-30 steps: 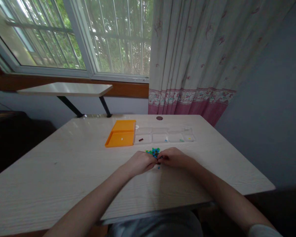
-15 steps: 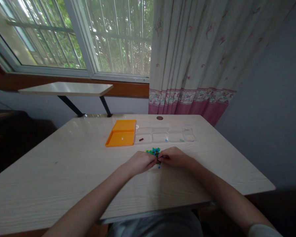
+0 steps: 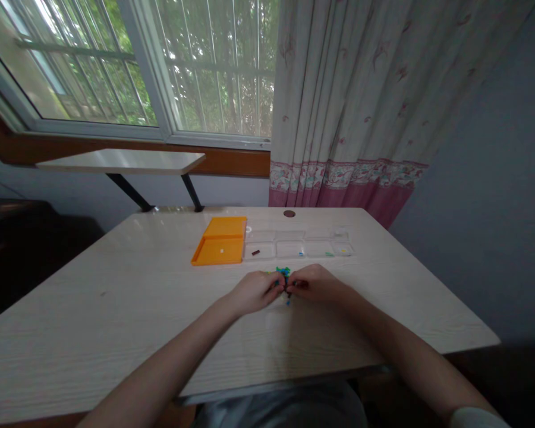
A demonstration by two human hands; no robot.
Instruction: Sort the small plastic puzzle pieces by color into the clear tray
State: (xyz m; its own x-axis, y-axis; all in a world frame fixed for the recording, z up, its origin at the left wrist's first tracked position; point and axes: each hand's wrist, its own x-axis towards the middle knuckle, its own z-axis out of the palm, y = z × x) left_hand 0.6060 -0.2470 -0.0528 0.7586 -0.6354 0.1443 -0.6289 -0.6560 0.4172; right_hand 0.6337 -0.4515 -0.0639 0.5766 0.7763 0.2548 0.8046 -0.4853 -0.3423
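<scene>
Between my two hands is a small assembly of blue, green and dark toy building blocks, held just above or against the table; much of it is hidden by my fingers. My left hand is closed on its left side, thumb and fingers pinched together. From the right, my right hand pinches at the same assembly, its fingertips nearly meeting the left ones. A blue bit pokes out below the fingers. Whether the right fingertips hold a separate small piece cannot be made out.
Beyond my hands lies an open orange case with a small white piece in it. Clear compartment trays stand to its right, with a brown piece and a few small coloured bits. A raised white shelf stands at the back left.
My left fingers have shifted slightly and now cover more of the block assembly, so less green and blue shows. My right hand stays almost in place.
</scene>
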